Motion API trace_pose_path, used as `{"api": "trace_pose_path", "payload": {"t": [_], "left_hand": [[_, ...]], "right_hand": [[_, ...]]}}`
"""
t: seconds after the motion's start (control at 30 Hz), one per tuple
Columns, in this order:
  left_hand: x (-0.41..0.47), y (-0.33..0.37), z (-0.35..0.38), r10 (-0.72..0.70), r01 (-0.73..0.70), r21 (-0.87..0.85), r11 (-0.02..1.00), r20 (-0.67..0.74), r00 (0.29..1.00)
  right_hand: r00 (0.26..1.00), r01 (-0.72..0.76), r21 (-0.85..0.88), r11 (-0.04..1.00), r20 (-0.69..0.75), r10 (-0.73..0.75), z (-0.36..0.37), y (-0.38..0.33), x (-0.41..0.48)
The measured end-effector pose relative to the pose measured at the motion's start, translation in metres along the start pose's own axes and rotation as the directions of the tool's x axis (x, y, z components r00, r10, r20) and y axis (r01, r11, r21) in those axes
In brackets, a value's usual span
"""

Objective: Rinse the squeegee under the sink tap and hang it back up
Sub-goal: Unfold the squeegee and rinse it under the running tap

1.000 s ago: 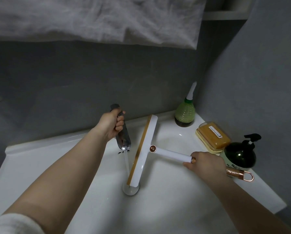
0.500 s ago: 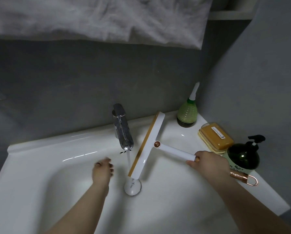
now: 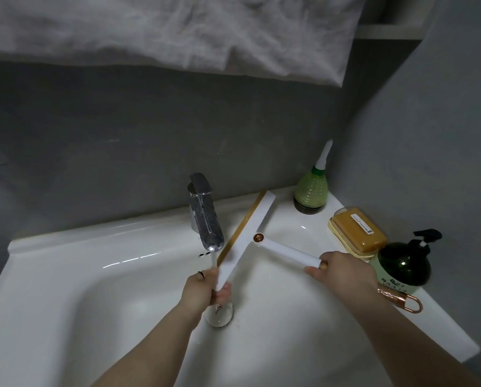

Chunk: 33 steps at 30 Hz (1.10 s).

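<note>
I have the squeegee (image 3: 256, 219) at the centre of the frame, slanted over the white sink (image 3: 66, 238). Its blade runs from near the back rim down to the water stream (image 3: 213, 261) falling from the chrome tap (image 3: 206, 219).

My right hand (image 3: 342, 272) is wrapped round the far end of the white handle. That grip leaves the blade free to be angled into the flow, and the copper hanging loop (image 3: 407, 301) pokes out behind the wrist.

My left hand (image 3: 203, 289) sits just below the spout, above the drain. Its fingers and thumb look closed on the blade's lower tip, I judge to rub it clean where the water lands and to steady it.

The tilt lets the rinse water run down the blade and off into the basin.

At the right of the frame, a green bottle (image 3: 310, 191), a soap bar (image 3: 358, 230) and a dark pump bottle (image 3: 404, 266) stand on the ledge, close to my right hand. I judge the rinse is under way, and the hanging up is not yet done.
</note>
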State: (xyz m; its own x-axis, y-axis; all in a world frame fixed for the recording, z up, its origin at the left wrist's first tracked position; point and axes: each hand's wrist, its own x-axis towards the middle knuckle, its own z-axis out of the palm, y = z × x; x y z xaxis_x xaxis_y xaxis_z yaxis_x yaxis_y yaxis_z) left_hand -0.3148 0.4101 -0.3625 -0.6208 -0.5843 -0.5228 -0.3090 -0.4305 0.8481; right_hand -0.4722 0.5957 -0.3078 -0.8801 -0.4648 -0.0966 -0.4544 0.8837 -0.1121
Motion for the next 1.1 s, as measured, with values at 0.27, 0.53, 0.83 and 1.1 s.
{"api": "trace_pose_path", "payload": {"t": [0.27, 0.53, 0.83, 1.1], "left_hand": [[-0.002, 0.005, -0.002, -0.022, 0.023, 0.093, 0.995, -0.012, 1.0], [-0.004, 0.006, 0.002, 0.021, -0.026, 0.167, 0.986, 0.032, 0.999], [-0.005, 0.01, 0.005, -0.034, 0.032, 0.167, 0.985, 0.007, 0.999], [-0.002, 0.018, 0.003, -0.113, 0.115, 0.211, 0.971, -0.021, 0.993]], "right_hand": [[1.0, 0.021, 0.002, 1.0, 0.015, -0.021, 0.0, -0.001, -0.002], [1.0, 0.017, -0.008, 1.0, 0.003, -0.017, 0.001, 0.004, -0.003], [0.999, 0.036, -0.003, 0.999, 0.01, -0.036, 0.003, 0.003, -0.005], [0.998, 0.056, -0.002, 0.998, 0.012, -0.056, 0.002, 0.002, -0.006]]}}
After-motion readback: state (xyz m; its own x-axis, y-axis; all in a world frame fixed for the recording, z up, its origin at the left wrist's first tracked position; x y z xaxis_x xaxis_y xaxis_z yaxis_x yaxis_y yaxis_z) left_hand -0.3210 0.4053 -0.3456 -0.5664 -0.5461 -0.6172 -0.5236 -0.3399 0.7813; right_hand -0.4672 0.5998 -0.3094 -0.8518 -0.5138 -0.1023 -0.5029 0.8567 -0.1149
